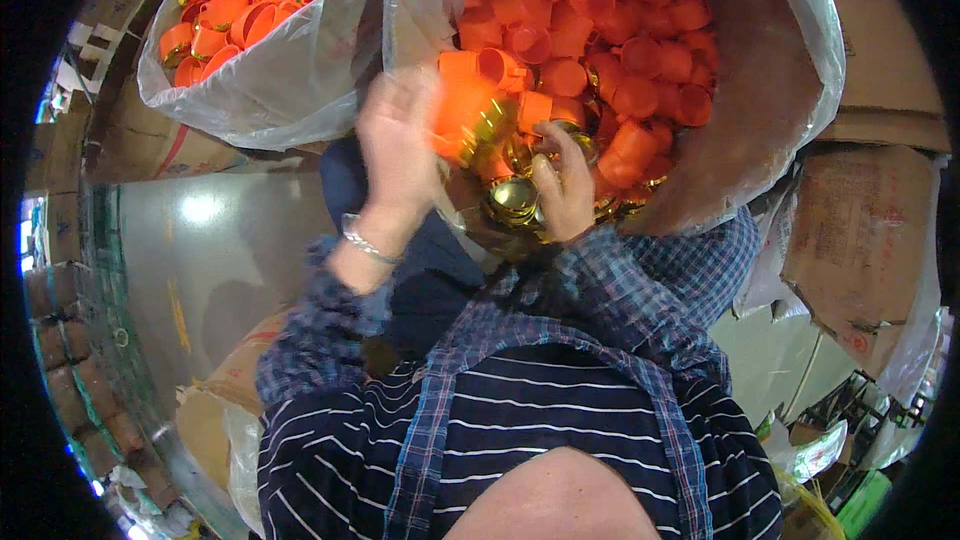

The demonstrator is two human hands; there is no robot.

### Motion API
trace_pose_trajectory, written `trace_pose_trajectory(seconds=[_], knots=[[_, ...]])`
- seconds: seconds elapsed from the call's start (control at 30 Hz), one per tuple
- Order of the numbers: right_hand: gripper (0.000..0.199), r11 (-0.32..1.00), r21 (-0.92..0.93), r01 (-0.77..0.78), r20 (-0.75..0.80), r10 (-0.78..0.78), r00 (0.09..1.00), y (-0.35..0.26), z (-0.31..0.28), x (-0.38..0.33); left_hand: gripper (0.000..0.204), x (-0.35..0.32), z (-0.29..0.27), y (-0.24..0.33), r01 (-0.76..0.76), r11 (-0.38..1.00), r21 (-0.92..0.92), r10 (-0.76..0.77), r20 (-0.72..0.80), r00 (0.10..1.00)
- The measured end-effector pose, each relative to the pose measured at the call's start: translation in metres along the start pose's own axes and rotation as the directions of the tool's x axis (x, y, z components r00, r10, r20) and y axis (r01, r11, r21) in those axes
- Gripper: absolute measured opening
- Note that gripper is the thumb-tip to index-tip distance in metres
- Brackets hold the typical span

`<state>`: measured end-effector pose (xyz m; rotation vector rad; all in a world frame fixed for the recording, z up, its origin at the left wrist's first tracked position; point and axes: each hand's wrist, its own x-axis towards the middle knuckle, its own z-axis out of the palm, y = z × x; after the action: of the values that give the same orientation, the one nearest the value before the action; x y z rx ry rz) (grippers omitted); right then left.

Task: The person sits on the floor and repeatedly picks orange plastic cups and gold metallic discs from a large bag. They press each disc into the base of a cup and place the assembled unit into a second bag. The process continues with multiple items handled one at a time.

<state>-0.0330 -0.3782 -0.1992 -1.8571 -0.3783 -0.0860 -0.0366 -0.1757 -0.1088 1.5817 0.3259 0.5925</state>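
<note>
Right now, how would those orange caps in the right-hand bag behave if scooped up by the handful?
The orange caps look like small hollow plastic, so probably light and stiff. Heaped loose in the clear plastic bag, they would likely slide and spill. Their round shape suggests that dropped ones roll.

In my left hand (400,140) I hold an orange plastic cap (462,112) with a shiny gold metal rim, blurred, tilted on its side above the heap. At four o'clock from it, under the fingers of my right hand (563,190), lies a gold metal ring (513,196), round, glossy, open side facing me. Both sit at the near, six o'clock edge of the pile of orange caps (600,30) in the plastic-lined carton (770,90).
</note>
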Motion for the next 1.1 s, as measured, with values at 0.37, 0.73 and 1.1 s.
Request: trace_pose_trajectory(seconds=[0.37, 0.73, 1.1], knots=[[0.042, 0.798, -0.031, -0.602, 0.136, 0.6, 0.788, 0.126, -0.014, 0.022, 0.029, 0.115, -0.053, 0.071, -0.549, 0.784, 0.291, 0.605, -0.157, 0.781], [0.032, 0.59, 0.359, -0.724, 0.09, 0.75, 0.656, 0.208, 0.047, 0.079, 0.017, -0.006, 0.061, -0.08, 0.601, 0.799, -0.027, -0.557, 0.347, 0.755], [0.022, 0.215, 0.8, -0.56, 0.465, 0.369, 0.805, 0.039, -0.034, 0.077, 0.048, -0.001, 0.063, -0.084, 0.775, 0.459, -0.434, -0.547, 0.55, 0.632]])
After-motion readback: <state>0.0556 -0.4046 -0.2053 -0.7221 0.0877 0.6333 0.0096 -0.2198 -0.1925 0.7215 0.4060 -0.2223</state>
